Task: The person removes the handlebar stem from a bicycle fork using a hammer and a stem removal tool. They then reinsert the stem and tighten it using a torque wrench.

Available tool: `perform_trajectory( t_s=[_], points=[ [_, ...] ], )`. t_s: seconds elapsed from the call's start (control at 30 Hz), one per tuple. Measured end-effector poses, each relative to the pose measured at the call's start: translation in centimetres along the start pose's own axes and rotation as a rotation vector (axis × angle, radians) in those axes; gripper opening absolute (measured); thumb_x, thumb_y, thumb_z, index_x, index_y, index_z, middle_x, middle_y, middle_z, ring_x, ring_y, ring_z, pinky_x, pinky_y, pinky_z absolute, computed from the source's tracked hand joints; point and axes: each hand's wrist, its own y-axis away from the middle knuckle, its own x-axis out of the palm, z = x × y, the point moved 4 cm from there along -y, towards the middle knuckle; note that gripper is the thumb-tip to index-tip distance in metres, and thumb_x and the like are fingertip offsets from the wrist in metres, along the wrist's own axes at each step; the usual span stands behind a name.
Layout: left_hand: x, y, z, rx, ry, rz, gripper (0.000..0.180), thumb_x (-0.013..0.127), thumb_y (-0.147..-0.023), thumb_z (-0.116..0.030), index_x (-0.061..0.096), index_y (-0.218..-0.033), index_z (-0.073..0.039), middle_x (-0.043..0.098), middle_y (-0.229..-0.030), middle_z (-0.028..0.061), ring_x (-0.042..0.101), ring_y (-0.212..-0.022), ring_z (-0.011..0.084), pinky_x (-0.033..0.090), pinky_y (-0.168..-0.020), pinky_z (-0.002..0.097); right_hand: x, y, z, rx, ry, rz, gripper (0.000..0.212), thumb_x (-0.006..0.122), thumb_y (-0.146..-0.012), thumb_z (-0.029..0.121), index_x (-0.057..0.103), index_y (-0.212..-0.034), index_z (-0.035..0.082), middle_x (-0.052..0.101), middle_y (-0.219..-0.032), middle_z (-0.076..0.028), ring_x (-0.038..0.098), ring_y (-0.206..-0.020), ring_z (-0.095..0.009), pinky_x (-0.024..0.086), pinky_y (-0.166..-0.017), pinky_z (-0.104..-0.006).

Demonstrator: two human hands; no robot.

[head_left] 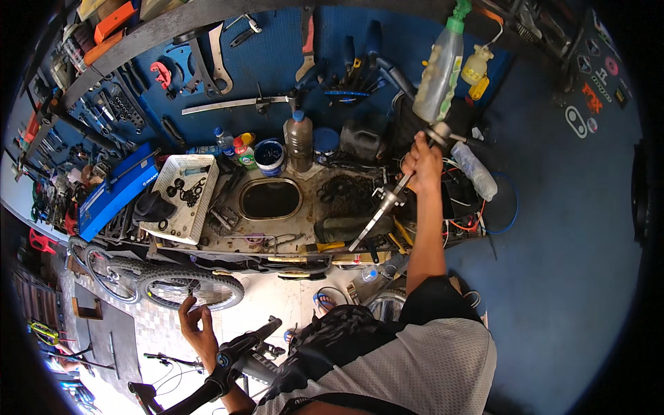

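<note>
My right hand (423, 162) is raised over the right end of the workbench, closed around a long silver metal bar tool (389, 202). The tool slants down to the left; a sliding clamp sits partway along it and a round head shows above my fist. Just beyond that head hangs a clear spray bottle (437, 76) with a green top. My left hand (198, 330) is low at the left, empty, its thumb and fingers apart. It is beside the black handlebar and stem of a bicycle (235, 356), which hides part of my left forearm. A bicycle wheel (190, 288) stands beyond it.
The cluttered workbench (273, 232) holds a white plastic basket (205, 228) of small parts, a dark brown bottle (299, 145) and a blue-and-white tub (270, 159). Tools hang on the blue pegboard (277, 55) behind. A dark wall (567, 228) stands at the right.
</note>
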Motion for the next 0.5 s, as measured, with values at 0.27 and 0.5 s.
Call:
perform_trajectory(
  t_s=[0.27,0.5],
  points=[
    [-1.6,1.9,1.4,-0.06,-0.085,-0.094,0.037,0.073,-0.1,-0.011,0.065,-0.136,-0.002,0.072,-0.089,0.0059,0.063,-0.082,0.0122,0.05,-0.079,0.0312,-2.8,-14.5,1.8,-0.182,0.129,0.196,0.01,0.064,-0.103,0.013,0.061,-0.112,0.013,0.058,-0.083,-0.001,0.047,-0.053,-0.012,0.034,-0.044,-0.0282],
    [-2.5,3.1,2.4,-0.151,-0.166,-0.098,0.033,0.071,-0.101,-0.007,0.065,-0.133,-0.003,0.072,-0.107,0.0087,0.064,-0.085,0.0138,0.05,-0.077,0.0295,-0.5,-26.6,4.2,-0.621,0.631,0.313,0.062,0.056,-0.104,0.057,0.05,-0.142,0.008,0.067,-0.114,-0.006,0.063,-0.068,-0.017,0.046,-0.048,-0.0331]
  ],
)
